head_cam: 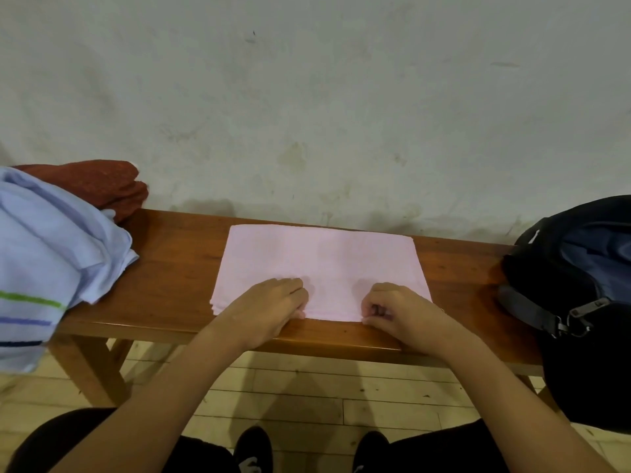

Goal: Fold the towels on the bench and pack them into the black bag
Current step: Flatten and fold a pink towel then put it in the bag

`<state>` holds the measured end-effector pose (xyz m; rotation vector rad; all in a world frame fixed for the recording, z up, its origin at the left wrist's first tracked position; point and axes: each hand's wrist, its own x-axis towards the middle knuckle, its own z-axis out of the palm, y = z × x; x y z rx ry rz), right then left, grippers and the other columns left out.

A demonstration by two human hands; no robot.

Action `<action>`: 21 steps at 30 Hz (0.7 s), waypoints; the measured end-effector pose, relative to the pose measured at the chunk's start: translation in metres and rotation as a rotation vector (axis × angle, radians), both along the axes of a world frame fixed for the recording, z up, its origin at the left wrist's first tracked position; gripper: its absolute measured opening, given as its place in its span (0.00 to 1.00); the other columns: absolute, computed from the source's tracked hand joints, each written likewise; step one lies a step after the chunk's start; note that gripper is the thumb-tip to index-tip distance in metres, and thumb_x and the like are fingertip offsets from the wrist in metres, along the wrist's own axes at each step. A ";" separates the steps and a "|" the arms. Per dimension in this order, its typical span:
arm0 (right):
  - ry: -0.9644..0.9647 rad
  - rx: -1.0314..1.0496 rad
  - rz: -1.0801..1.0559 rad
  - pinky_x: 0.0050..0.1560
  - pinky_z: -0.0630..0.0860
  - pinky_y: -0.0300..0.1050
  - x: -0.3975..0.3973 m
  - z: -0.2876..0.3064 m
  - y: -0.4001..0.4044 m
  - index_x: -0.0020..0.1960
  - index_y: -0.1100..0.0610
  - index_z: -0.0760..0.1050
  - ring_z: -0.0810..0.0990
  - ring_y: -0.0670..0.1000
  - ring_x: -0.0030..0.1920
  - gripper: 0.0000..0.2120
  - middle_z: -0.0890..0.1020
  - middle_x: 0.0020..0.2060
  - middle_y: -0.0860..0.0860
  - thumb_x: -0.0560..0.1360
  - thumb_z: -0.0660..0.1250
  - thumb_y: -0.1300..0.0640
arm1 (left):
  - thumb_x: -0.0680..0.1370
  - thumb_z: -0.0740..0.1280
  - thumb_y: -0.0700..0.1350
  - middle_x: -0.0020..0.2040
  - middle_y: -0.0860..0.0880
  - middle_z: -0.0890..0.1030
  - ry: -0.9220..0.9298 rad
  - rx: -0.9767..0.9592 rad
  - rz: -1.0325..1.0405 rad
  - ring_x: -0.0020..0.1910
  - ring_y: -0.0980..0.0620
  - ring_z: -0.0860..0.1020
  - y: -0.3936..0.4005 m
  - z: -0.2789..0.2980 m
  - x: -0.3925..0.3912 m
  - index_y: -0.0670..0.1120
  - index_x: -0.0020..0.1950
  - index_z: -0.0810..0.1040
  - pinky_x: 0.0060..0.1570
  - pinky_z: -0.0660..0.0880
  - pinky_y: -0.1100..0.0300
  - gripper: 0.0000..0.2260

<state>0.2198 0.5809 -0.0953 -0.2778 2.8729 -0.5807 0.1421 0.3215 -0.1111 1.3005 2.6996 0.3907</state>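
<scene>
A pink towel [321, 264] lies folded flat in the middle of the wooden bench [177, 254]. My left hand [269, 308] rests on its near edge, thumb tucked at the front fold. My right hand [399, 312] pinches the near edge with curled fingers. A black bag [580, 302] stands open at the bench's right end. A light blue towel [51, 261] with coloured stripes lies heaped at the left end, and a dark red towel [102, 186] sits behind it.
A stained pale wall [307, 97] rises directly behind the bench. Wooden floorboards [307, 397] run below, where my dark shoes [254, 448] and knees show at the bottom edge. Bare bench wood lies on both sides of the pink towel.
</scene>
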 end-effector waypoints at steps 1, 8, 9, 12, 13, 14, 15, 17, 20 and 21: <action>0.008 0.058 0.016 0.53 0.75 0.35 0.001 0.002 -0.001 0.50 0.47 0.77 0.75 0.43 0.49 0.03 0.76 0.47 0.39 0.79 0.67 0.54 | 0.83 0.59 0.50 0.64 0.55 0.73 0.036 -0.008 -0.018 0.62 0.55 0.72 0.000 0.000 0.003 0.52 0.65 0.72 0.59 0.63 0.70 0.11; -0.013 0.119 0.012 0.55 0.76 0.37 0.010 0.007 -0.005 0.54 0.49 0.79 0.76 0.45 0.50 0.05 0.76 0.48 0.42 0.80 0.65 0.53 | 0.83 0.58 0.51 0.64 0.51 0.75 0.047 0.049 -0.056 0.60 0.55 0.72 -0.003 0.001 0.009 0.49 0.64 0.74 0.59 0.64 0.69 0.13; -0.023 0.091 0.001 0.54 0.76 0.37 0.012 0.007 -0.004 0.53 0.49 0.79 0.76 0.45 0.49 0.05 0.77 0.48 0.42 0.80 0.65 0.51 | 0.83 0.59 0.53 0.59 0.53 0.76 0.036 0.067 -0.053 0.56 0.56 0.73 -0.005 -0.001 0.008 0.50 0.60 0.76 0.55 0.63 0.71 0.12; -0.026 -0.050 -0.095 0.50 0.78 0.37 0.011 0.005 -0.002 0.49 0.50 0.83 0.78 0.43 0.45 0.11 0.79 0.44 0.41 0.79 0.65 0.46 | 0.79 0.53 0.64 0.49 0.58 0.76 0.013 0.131 -0.015 0.47 0.60 0.72 -0.005 -0.002 0.005 0.51 0.51 0.81 0.49 0.62 0.74 0.23; 0.017 -0.112 -0.158 0.48 0.78 0.38 0.008 0.005 -0.002 0.46 0.51 0.83 0.79 0.43 0.43 0.13 0.80 0.42 0.42 0.79 0.64 0.45 | 0.78 0.51 0.66 0.49 0.57 0.78 0.017 0.170 0.014 0.47 0.61 0.73 -0.004 -0.001 0.003 0.51 0.50 0.82 0.51 0.64 0.72 0.26; 0.085 -0.162 -0.225 0.46 0.78 0.39 0.004 0.004 0.000 0.43 0.52 0.82 0.79 0.44 0.42 0.15 0.80 0.40 0.43 0.80 0.64 0.44 | 0.78 0.51 0.67 0.50 0.56 0.79 0.026 0.217 0.055 0.48 0.61 0.73 -0.002 0.000 0.000 0.50 0.51 0.82 0.54 0.67 0.68 0.27; 0.165 -0.189 -0.278 0.46 0.78 0.40 -0.001 0.004 0.001 0.42 0.52 0.81 0.78 0.44 0.41 0.16 0.80 0.40 0.43 0.80 0.63 0.44 | 0.78 0.53 0.67 0.53 0.56 0.79 0.038 0.262 0.103 0.51 0.61 0.74 0.000 0.002 -0.004 0.51 0.53 0.81 0.57 0.68 0.63 0.25; 0.300 -0.170 -0.331 0.49 0.76 0.39 -0.012 0.000 0.002 0.48 0.52 0.80 0.78 0.43 0.47 0.13 0.81 0.47 0.44 0.81 0.61 0.45 | 0.77 0.54 0.66 0.62 0.54 0.77 0.060 0.294 0.191 0.61 0.57 0.72 0.004 0.005 -0.014 0.52 0.60 0.78 0.64 0.65 0.59 0.25; 0.293 -0.075 -0.349 0.67 0.69 0.42 -0.032 -0.011 -0.002 0.69 0.50 0.72 0.72 0.47 0.67 0.19 0.74 0.68 0.46 0.82 0.58 0.44 | 0.76 0.52 0.66 0.71 0.50 0.72 0.123 0.266 0.325 0.71 0.50 0.68 0.012 0.002 -0.033 0.51 0.68 0.74 0.72 0.59 0.52 0.29; 0.264 -0.058 -0.358 0.71 0.65 0.44 -0.038 -0.014 -0.005 0.73 0.49 0.68 0.68 0.48 0.71 0.21 0.70 0.73 0.46 0.83 0.56 0.43 | 0.76 0.51 0.65 0.72 0.49 0.71 0.141 0.266 0.372 0.72 0.48 0.68 0.015 0.000 -0.037 0.50 0.70 0.73 0.73 0.59 0.49 0.30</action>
